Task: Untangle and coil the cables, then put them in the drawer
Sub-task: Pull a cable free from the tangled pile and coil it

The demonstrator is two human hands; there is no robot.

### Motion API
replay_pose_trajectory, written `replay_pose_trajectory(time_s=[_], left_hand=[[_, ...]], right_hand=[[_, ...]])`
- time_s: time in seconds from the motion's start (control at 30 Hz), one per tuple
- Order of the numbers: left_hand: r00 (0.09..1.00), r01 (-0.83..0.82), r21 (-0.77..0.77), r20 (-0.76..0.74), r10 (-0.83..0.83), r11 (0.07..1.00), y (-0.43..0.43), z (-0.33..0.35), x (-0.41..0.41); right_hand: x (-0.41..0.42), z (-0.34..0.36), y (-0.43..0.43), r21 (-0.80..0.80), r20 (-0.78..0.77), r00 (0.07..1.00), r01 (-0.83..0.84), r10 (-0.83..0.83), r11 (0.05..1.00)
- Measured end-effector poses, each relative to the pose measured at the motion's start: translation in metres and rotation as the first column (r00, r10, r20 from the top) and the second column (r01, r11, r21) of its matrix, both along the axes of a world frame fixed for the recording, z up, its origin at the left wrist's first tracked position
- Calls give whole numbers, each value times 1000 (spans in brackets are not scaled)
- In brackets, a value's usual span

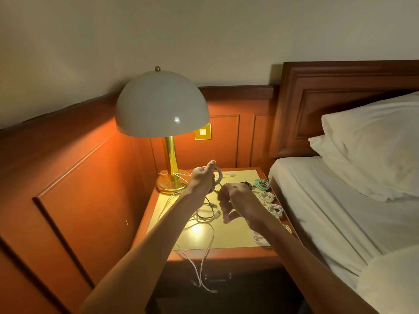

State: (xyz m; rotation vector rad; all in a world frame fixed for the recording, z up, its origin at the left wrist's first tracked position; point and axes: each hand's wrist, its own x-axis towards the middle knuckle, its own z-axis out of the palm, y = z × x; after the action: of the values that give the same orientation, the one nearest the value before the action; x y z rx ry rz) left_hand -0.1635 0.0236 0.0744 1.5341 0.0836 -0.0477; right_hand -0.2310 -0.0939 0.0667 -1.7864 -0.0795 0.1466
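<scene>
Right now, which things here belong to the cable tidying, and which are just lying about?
Job: white cable in the left hand; loose white cable trailing off the nightstand; dark cable; teal coil; white coils.
Lying about: lamp; wall switch; pillow.

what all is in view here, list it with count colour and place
lamp: one, white shade, brass stem, nightstand's back left
nightstand: one, reddish wood, yellow top, beside bed
white coiled cables: at least three, nightstand's right edge
teal coiled cable: one, back right
loose cables: several, white and grey, nightstand's middle, two strands overhanging front
wall switch: one, brass, behind lamp
pillow: one, white, on bed
bed: one, white sheet, right
headboard: one, reddish wood, behind pillow
left hand: grips white cable loop
right hand: fingers curled, grip unclear
</scene>
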Motion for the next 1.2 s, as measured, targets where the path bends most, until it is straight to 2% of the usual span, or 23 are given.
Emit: replay_pose_trajectory(time_s=[0.07,0.13,0.2,0.27,0.57,0.73,0.8,0.83,0.87,0.93,1.0,1.07,1.17,1.2], left_hand=[[1000,14,43,-3,-14,999,0,-1,0],[1000,18,86,-8,-17,996,2,3,2],[1000,-10,114,-2,11,993,4,8,6],[999,-32,135,5,32,990,6,12,10],[999,31,76,-38,-28,997,5,-1,13],[997,33,21,-77,-31,999,7,-1,15],[993,14,-38,-115,-19,999,9,-1,13],[991,2,-77,-133,-12,997,11,-1,11],[989,-6,-124,-150,-13,992,11,-1,9],[980,-12,-228,-195,-33,974,10,0,1],[970,-21,-299,-237,-52,954,6,0,-4],[970,-22,-323,-238,-59,946,2,0,-6],[979,-14,-278,-200,-43,961,0,1,-4],[979,-13,-264,-198,-41,964,-1,0,-4]], right_hand=[[5,4,-7,-17,-40,996,-83,82,996],[11,7,-9,-115,-34,993,-118,115,986],[14,9,-7,-290,47,994,-82,99,953],[15,9,-2,-348,125,988,-43,91,937],[1,-2,2,-96,26,1000,-5,7,995],[6,-2,-7,-130,43,998,-30,35,991],[11,-5,-13,-265,161,986,-5,49,964],[14,-10,-17,-380,277,960,69,43,923],[17,-16,-20,-474,409,912,183,31,861],[20,-29,-21,-524,621,784,422,-8,740],[22,-39,-16,-468,699,712,522,-62,713],[23,-43,-10,-371,690,707,528,-154,764],[24,-41,-6,-105,436,844,394,-314,913],[24,-41,-5,4,330,881,357,-338,934]])
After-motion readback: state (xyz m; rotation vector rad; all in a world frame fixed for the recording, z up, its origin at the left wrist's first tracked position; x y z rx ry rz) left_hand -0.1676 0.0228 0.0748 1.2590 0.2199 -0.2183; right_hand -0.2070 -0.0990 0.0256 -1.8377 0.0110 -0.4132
